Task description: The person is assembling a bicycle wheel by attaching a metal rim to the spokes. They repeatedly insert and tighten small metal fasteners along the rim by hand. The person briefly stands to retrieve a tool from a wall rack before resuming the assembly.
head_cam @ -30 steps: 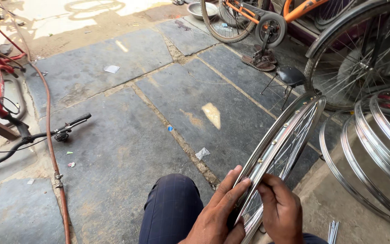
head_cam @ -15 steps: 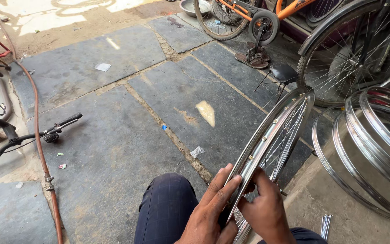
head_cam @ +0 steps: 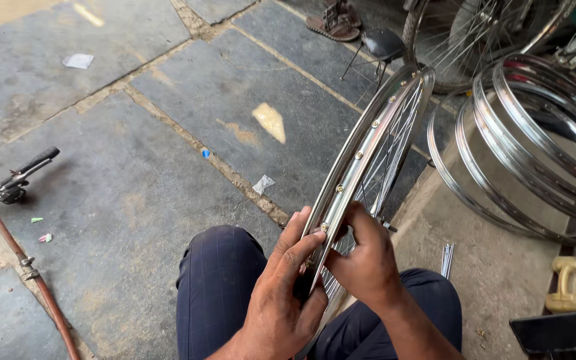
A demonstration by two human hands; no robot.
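Left hand (head_cam: 281,293) and right hand (head_cam: 367,257), at 6 o'clock above the knees, pinch the edge-on spoked wheel rim (head_cam: 368,153) between them, fingers closed on its near edge. The rim slants toward 1 o'clock. Bare chrome rims (head_cam: 535,147) lean at 3 o'clock; stone floor (head_cam: 121,133) lies beyond.
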